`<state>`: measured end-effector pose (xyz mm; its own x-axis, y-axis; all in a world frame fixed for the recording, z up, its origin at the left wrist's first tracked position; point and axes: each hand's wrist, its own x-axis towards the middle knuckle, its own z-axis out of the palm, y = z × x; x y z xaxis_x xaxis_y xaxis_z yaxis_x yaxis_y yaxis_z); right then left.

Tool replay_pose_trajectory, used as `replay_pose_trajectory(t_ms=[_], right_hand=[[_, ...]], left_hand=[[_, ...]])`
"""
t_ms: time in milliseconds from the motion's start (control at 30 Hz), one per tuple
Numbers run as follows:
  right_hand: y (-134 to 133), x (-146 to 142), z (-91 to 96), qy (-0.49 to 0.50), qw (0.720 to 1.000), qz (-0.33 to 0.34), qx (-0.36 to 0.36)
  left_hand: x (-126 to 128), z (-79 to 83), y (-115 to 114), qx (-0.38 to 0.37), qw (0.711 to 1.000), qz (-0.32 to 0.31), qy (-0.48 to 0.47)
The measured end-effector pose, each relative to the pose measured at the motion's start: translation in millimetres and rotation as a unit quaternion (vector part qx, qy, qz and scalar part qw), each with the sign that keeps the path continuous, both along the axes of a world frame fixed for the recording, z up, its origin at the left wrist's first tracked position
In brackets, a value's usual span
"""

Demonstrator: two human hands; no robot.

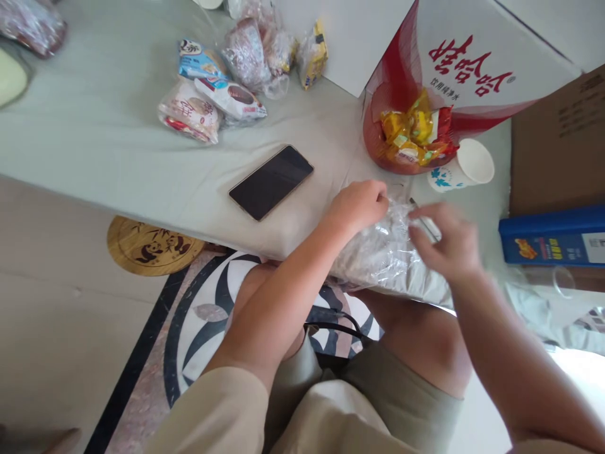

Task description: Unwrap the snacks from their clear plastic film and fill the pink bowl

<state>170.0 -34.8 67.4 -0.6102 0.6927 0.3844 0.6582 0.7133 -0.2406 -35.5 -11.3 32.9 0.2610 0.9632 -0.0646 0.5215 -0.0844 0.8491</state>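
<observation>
A crinkled clear plastic bag [378,252] lies at the table's front edge, before my lap. What is inside it is hard to make out. My left hand [362,205] is closed in a pinch on the bag's upper part. On the bag's right side, my right hand [449,243] is slightly blurred, its thumb and forefinger apart with nothing visible between them. A thin dark-tipped thing [425,221] shows behind the right fingers; its kind is unclear. To the left of the bag, a black phone [271,183] lies face up on the table.
Behind my hands stands a red-and-white container [382,148] of wrapped snacks, with a paper cup [475,162] beside it. Several packaged snacks [231,104] lie at the back left. A blue binder [543,236] and cardboard box [560,145] are at right. A round wooden stool [151,249] stands below the table edge.
</observation>
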Motion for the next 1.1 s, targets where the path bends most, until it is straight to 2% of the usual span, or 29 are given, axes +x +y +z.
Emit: replay_pose_trajectory(t_ms=[100,167,300,433,533,600,633,667,733,767,833,900,967,1100], right_hand=[[-52,30,-33.1,-0.037,0.995,0.02,-0.089],[-81,50,-48.1,-0.08,0.99,-0.013,-0.116],[-119,72,-57.9,-0.14,0.975,-0.093,-0.143],[-126,76,-60.0,-0.112,0.976,-0.141,-0.126],[-121,76,-62.7,-0.039,0.981,-0.15,-0.113],[-119,77,-64.2,0.017,0.98,-0.161,-0.113],[-118,77,-64.8,0.043,0.978,-0.172,-0.113],[-117,77,-65.2,0.066,0.974,-0.186,-0.114],[-116,78,-66.1,0.093,0.966,-0.211,-0.115],[-115,78,-66.4,0.1,0.964,-0.218,-0.114],[-114,77,-66.9,0.109,0.962,-0.223,-0.109],[-113,76,-66.6,0.116,0.962,-0.223,-0.106],[-112,74,-65.1,0.127,0.96,-0.227,-0.104],[-114,74,-59.4,0.154,0.958,-0.217,-0.108]], left_hand=[[0,-2.6,0,-0.011,1.0,0.015,0.012],[2,-5.3,-2,-0.018,0.999,0.024,0.023],[10,-21.5,1,0.006,0.999,0.017,0.041],[18,-40.8,17,0.089,0.995,0.042,0.013],[18,-31.7,22,0.145,0.983,0.109,-0.025],[17,-13.3,10,0.179,0.971,0.142,-0.064],[17,-3.1,-1,0.192,0.967,0.137,-0.094],[18,6.1,-15,0.192,0.969,0.095,-0.125],[21,18.0,-47,0.124,0.981,-0.095,-0.114],[24,19.8,-61,0.099,0.978,-0.173,-0.053],[30,15.9,-82,0.091,0.963,-0.245,0.067],[33,5.8,-88,0.099,0.946,-0.271,0.148],[33,-4.7,-81,0.106,0.939,-0.272,0.182],[21,-14.0,-56,0.1,0.949,-0.22,0.201]])
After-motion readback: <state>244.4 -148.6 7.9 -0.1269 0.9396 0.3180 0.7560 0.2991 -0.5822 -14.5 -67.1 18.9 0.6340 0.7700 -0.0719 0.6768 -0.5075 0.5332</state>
